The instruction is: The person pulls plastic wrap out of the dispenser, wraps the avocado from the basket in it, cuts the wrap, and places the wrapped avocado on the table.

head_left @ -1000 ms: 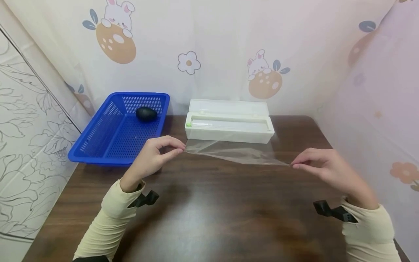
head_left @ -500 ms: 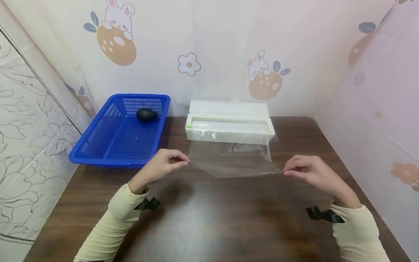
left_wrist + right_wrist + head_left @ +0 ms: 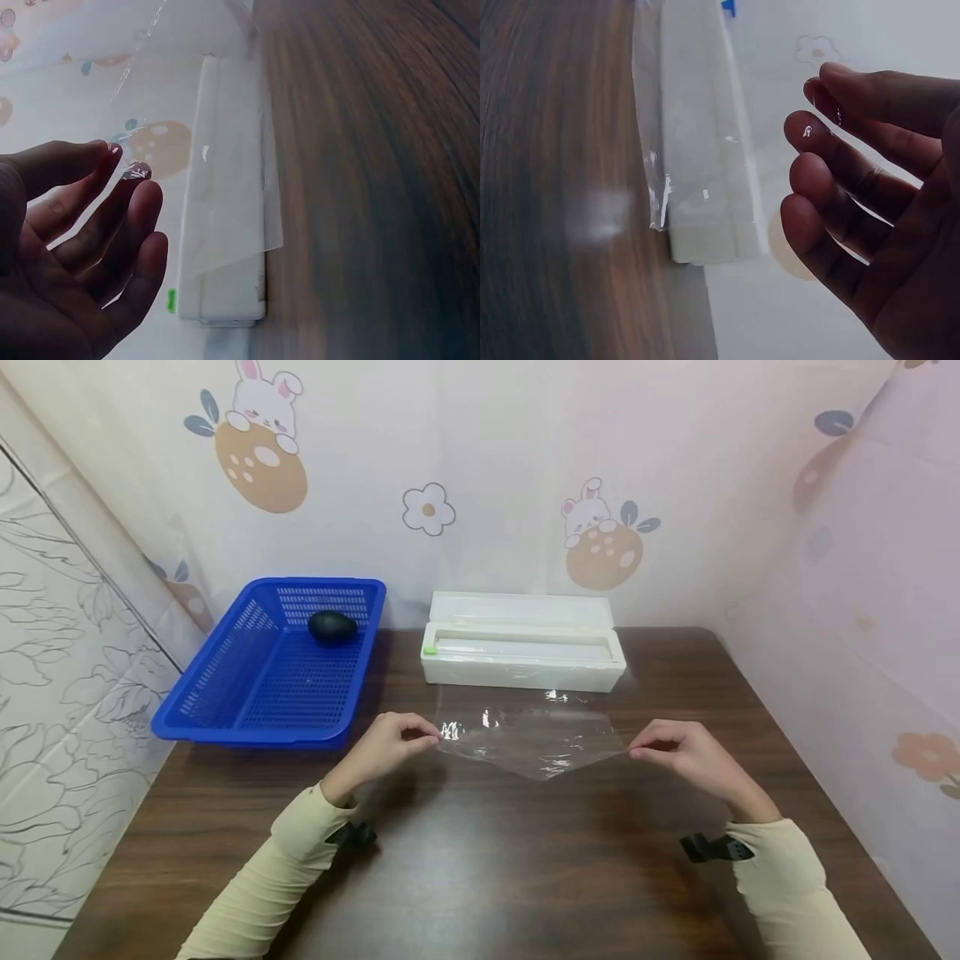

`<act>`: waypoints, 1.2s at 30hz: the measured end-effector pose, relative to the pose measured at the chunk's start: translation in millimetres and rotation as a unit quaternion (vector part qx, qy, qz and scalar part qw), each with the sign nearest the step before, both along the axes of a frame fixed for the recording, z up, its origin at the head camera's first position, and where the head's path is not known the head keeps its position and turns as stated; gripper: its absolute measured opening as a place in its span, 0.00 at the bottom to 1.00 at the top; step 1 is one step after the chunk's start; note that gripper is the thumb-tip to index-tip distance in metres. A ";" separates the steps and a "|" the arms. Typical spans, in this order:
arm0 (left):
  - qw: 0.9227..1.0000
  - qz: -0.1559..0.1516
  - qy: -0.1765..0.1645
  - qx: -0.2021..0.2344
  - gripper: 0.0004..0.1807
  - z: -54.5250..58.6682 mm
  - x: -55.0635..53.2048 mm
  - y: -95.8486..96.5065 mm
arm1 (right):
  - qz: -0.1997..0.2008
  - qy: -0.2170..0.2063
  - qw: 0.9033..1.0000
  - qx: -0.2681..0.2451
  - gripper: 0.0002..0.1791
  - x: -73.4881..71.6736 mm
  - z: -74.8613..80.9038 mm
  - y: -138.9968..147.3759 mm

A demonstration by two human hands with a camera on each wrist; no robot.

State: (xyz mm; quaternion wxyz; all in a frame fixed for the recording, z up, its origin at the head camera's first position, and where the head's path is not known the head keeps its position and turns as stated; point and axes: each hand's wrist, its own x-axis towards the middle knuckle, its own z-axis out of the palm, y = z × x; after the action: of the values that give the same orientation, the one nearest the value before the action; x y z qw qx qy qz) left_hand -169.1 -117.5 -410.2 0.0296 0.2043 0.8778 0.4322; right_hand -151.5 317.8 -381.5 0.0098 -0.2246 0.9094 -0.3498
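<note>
A clear sheet of plastic wrap (image 3: 525, 739) stretches toward me from the white wrap dispenser box (image 3: 517, 672), whose lid stands raised at the back. My left hand (image 3: 382, 747) pinches the sheet's near left corner between thumb and index finger. At the near right corner, my right hand (image 3: 693, 756) pinches it the same way. The near edge sags to a point between the hands, above the table. In the left wrist view the left hand (image 3: 90, 232) has its other fingers loosely bent; the right hand (image 3: 877, 187) looks alike in the right wrist view.
A blue plastic basket (image 3: 255, 727) stands at the left, with a dark oval object (image 3: 332, 627) inside at its back. A green slider (image 3: 430, 651) sits at the box's left end. Printed curtains (image 3: 502, 460) hang behind the brown wooden table (image 3: 480, 868).
Both hands have drawn the plastic wrap toward me and come closer together. More of the sheet lies out in front of the box, and its near edge hangs slacker.
</note>
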 end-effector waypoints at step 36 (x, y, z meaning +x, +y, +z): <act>0.985 -0.035 -0.039 -0.164 0.05 -33.8 -8.2 1.0 | 0.066 -0.122 0.986 0.095 0.03 -19.9 -52.4 -2.7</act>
State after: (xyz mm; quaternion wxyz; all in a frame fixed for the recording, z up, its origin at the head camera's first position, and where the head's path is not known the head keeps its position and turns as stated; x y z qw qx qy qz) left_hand -177.3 -116.5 -444.0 0.1123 0.2103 0.9272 0.2888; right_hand -171.4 315.0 -433.9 0.1650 -0.2381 0.9136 -0.2851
